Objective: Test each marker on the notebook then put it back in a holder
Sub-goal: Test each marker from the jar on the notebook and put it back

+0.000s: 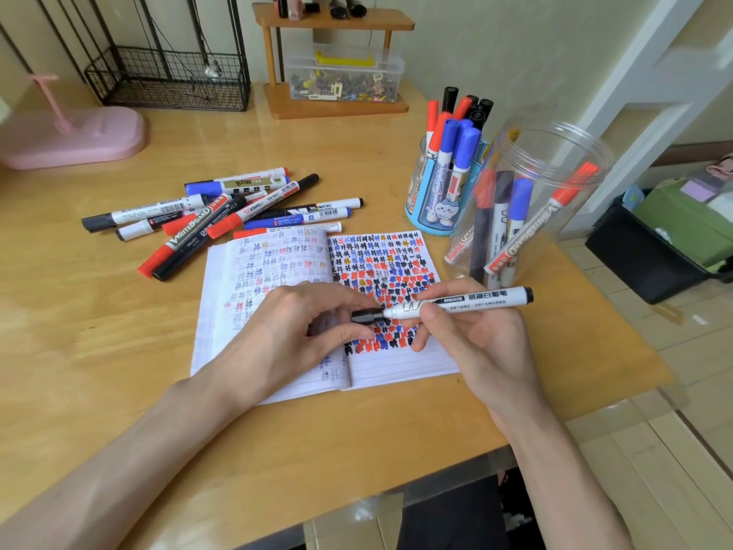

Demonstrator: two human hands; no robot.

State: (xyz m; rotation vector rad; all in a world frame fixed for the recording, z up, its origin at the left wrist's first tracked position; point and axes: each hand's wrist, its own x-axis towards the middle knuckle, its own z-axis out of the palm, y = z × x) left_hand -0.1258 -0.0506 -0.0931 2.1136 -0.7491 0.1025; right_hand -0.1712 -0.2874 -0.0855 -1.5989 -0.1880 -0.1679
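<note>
At frame centre over the notebook (396, 367), the right hand (476, 335) is gripping the marker (456, 301) while the left hand (301, 323) is pinching its cap (367, 315), possibly risking a jerky slip smearing ink across the page.

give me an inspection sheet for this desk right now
surface: wooden desk; notebook open on it, right page dense with red, blue and black test marks.
job's things: whiteboard marker held above the notebook; loose markers piled at the left; blue holder and clear jar at the right, both with markers standing in them.
clutter: pink stand, wire basket, wooden shelf with a clear box of small bits.
grippers: left hand pinches the black cap at the marker's tip; right hand grips the barrel.
cables: thin cord hangs into the wire basket.
surroundings: black bin on the tiled floor, right of the desk.
</note>
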